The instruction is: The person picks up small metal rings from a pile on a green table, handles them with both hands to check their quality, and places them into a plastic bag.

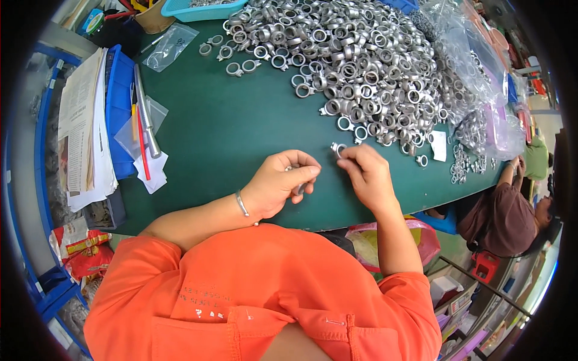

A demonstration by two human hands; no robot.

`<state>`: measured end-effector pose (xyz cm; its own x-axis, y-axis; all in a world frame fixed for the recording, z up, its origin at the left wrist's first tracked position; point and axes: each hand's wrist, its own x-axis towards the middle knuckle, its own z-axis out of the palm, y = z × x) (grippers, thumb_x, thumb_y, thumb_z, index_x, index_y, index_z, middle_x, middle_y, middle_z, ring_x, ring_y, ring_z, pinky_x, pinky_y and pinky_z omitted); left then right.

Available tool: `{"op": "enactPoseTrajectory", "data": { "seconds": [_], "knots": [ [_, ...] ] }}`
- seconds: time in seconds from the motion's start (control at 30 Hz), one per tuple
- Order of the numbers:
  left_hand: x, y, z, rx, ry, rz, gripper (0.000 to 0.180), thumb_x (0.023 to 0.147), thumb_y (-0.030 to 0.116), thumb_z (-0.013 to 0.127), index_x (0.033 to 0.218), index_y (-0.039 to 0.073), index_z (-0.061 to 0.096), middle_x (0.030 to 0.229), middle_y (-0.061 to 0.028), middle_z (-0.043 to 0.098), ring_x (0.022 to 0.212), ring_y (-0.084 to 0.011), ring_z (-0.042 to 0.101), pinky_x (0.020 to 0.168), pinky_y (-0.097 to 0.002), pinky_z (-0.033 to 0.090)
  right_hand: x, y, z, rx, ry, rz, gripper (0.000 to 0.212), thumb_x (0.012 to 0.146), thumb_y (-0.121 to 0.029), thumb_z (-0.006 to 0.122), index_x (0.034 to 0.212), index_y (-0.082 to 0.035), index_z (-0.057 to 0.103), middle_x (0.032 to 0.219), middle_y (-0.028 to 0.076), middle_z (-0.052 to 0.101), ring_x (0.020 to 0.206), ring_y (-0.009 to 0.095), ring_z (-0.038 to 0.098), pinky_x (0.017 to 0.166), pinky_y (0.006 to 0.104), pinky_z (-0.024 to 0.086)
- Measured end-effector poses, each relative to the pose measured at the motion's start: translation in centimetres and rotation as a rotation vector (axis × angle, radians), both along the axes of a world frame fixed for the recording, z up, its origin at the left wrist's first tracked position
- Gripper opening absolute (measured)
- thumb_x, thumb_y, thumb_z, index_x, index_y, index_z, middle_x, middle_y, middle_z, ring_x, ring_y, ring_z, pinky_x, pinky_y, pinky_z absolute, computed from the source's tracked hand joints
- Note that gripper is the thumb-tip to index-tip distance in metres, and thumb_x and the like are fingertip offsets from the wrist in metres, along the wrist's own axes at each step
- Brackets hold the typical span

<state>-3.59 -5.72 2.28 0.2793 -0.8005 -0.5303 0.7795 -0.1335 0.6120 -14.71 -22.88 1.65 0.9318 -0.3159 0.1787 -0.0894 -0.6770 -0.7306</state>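
Observation:
Between the thumb and fingers of my right hand [368, 175] is a silver metal ring [338, 150] with a small lug on one side, held just above the green table. To its left, my left hand [278, 183] is closed, its fingers curled inward and thumb against the index finger. Bits of a grey metal piece [299, 188] show within those curled fingers; its full shape is hidden. A large heap of similar rings [361, 66] spreads beyond both hands. One loose ring [421, 160] lies right of my right hand.
The green table [198, 120] carries a blue bin [120, 114] with papers and a metal rod [147, 114] at left. Clear plastic bags [475, 48] and smaller metal parts [460, 165] lie at right. Another person [503, 219] sits beyond the right edge.

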Motion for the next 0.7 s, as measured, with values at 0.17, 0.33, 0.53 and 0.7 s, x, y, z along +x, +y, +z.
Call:
{"op": "enactPoseTrajectory", "data": {
  "seconds": [0.17, 0.33, 0.53, 0.7],
  "knots": [
    [-0.1, 0.0, -0.3, -0.017, -0.075, -0.053, 0.014, 0.085, 0.014, 0.059, 0.091, 0.001, 0.058, 0.076, -0.0037, 0.056, 0.063, -0.0086, 0.053, 0.046, -0.0204, 0.039, -1.0, 3.4, 0.7, 0.723, 0.086, -0.046, 0.009, 0.082, -0.003, 0.060, 0.089, 0.002, 0.058, 0.073, 0.005, 0.060, 0.063, 0.008, 0.055, 0.057, 0.0225, 0.045],
    [-0.1, 0.3, 0.1, -0.044, -0.017, 0.006, 0.014, 0.086, 0.014, 0.058, 0.089, 0.001, 0.060, 0.077, -0.0032, 0.057, 0.063, -0.0085, 0.052, 0.046, -0.0201, 0.039, -1.3, 4.4, -0.1, 0.658, -0.040, -0.008, 0.007, 0.083, -0.001, 0.059, 0.089, 0.001, 0.057, 0.072, 0.003, 0.059, 0.065, 0.009, 0.054, 0.057, 0.0219, 0.044],
    [-0.5, 0.6, 0.5, 0.003, -0.436, -0.059, 0.005, 0.080, 0.004, 0.063, 0.084, 0.001, 0.062, 0.082, -0.0025, 0.058, 0.066, -0.0077, 0.052, 0.051, -0.0194, 0.039, -1.3, 4.5, -0.6, 0.754, -0.188, -0.002, 0.010, 0.085, 0.003, 0.053, 0.095, 0.000, 0.054, 0.084, 0.005, 0.058, 0.072, 0.011, 0.055, 0.063, 0.0229, 0.046],
    [-0.6, 0.5, 0.6, -0.120, -0.907, -0.035, 0.006, 0.076, 0.000, 0.065, 0.082, 0.002, 0.063, 0.084, -0.0009, 0.058, 0.070, -0.0071, 0.051, 0.061, -0.0199, 0.040, -1.0, 4.0, 0.8, 1.122, -0.082, -0.097, 0.012, 0.088, 0.000, 0.049, 0.100, 0.002, 0.051, 0.086, 0.006, 0.058, 0.073, 0.010, 0.055, 0.066, 0.0221, 0.045]
  ]
}}
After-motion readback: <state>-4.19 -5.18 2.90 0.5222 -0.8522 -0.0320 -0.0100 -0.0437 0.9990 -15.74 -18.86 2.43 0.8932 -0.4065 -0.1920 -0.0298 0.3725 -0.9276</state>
